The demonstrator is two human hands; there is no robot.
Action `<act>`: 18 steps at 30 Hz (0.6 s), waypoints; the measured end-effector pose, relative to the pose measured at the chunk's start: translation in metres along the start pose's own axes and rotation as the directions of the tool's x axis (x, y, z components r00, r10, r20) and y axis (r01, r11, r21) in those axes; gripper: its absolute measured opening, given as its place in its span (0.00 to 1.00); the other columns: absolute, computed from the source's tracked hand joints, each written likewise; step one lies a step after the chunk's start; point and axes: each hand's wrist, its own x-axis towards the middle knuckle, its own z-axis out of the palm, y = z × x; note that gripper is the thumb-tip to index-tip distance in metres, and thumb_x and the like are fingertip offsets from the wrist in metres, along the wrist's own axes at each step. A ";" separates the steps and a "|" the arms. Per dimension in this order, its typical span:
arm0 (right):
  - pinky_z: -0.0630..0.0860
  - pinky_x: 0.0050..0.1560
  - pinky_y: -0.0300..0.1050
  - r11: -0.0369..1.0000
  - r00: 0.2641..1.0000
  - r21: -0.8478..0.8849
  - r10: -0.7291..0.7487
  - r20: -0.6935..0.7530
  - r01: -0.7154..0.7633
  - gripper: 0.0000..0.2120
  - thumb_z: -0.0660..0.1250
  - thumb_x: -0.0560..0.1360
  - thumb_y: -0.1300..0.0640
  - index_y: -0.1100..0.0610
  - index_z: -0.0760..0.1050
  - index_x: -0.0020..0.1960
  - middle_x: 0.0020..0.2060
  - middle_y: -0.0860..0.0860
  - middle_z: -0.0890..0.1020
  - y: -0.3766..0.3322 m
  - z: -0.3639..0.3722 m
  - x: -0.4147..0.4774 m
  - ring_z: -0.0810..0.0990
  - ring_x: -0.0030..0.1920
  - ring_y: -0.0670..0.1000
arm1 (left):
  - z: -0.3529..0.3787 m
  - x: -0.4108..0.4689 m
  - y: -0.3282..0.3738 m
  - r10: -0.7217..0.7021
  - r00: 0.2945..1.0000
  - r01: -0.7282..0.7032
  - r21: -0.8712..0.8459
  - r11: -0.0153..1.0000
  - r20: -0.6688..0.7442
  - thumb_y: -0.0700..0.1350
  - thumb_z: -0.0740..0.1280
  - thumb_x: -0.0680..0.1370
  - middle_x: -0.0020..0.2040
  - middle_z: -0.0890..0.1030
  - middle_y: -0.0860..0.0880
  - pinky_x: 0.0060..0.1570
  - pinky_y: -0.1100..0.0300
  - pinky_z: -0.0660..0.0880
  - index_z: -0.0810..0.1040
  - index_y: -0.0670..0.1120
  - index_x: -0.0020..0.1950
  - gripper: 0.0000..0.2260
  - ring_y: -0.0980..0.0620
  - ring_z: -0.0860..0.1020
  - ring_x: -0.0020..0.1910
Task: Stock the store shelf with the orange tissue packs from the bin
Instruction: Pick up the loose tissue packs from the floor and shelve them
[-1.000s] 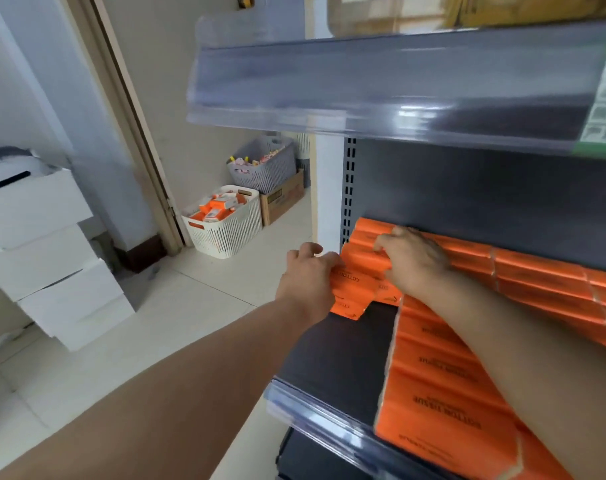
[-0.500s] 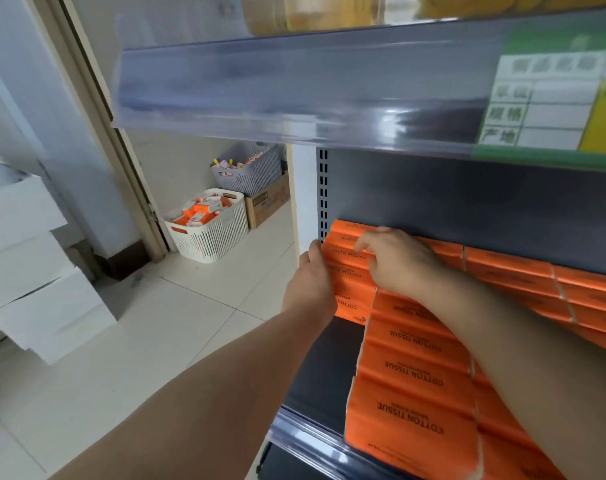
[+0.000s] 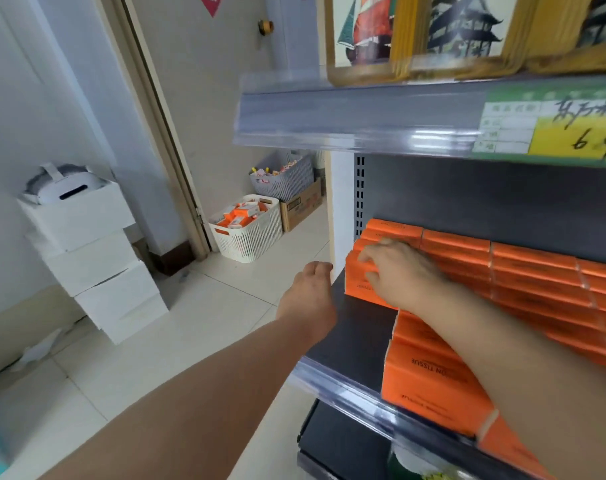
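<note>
Standing on the floor at left, the white bin (image 3: 249, 230) holds loose orange packs. The left hand (image 3: 306, 296) hangs empty, fingers loosely curled, beside the shelf (image 3: 357, 337) edge. The right hand (image 3: 397, 271) lies flat, fingers spread, pressing the leftmost orange tissue packs (image 3: 360, 282) in the back row on the shelf.

Two hands: left (image 3: 308, 296), right (image 3: 398, 271). Two plastic baskets on the floor, one white (image 3: 249, 233), one grey (image 3: 284, 178). One cardboard box (image 3: 301, 206). Orange tissue packs (image 3: 533, 271) too many, too overlapped to count.
</note>
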 end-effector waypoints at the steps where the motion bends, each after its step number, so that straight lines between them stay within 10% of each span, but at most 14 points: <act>1: 0.71 0.60 0.49 1.000 1.000 0.002 -0.015 -0.004 0.015 0.15 0.62 0.77 0.57 0.49 0.73 0.63 0.62 0.51 0.74 -0.010 0.000 -0.007 0.72 0.63 0.54 | -0.005 -0.011 -0.007 0.025 1.000 -0.025 0.039 0.999 0.006 0.38 0.67 0.75 0.70 0.67 0.51 0.59 0.54 0.75 0.64 0.49 0.72 0.26 0.49 0.70 0.65; 18: 0.69 0.56 0.47 0.949 0.911 0.134 -0.311 0.272 0.284 0.17 0.59 0.79 0.54 0.51 0.70 0.67 0.63 0.51 0.73 -0.239 0.107 -0.211 0.71 0.63 0.54 | -0.059 -0.329 -0.192 -0.228 0.930 0.129 0.324 0.937 0.290 0.46 0.65 0.78 0.63 0.73 0.51 0.58 0.54 0.72 0.70 0.51 0.68 0.18 0.49 0.69 0.65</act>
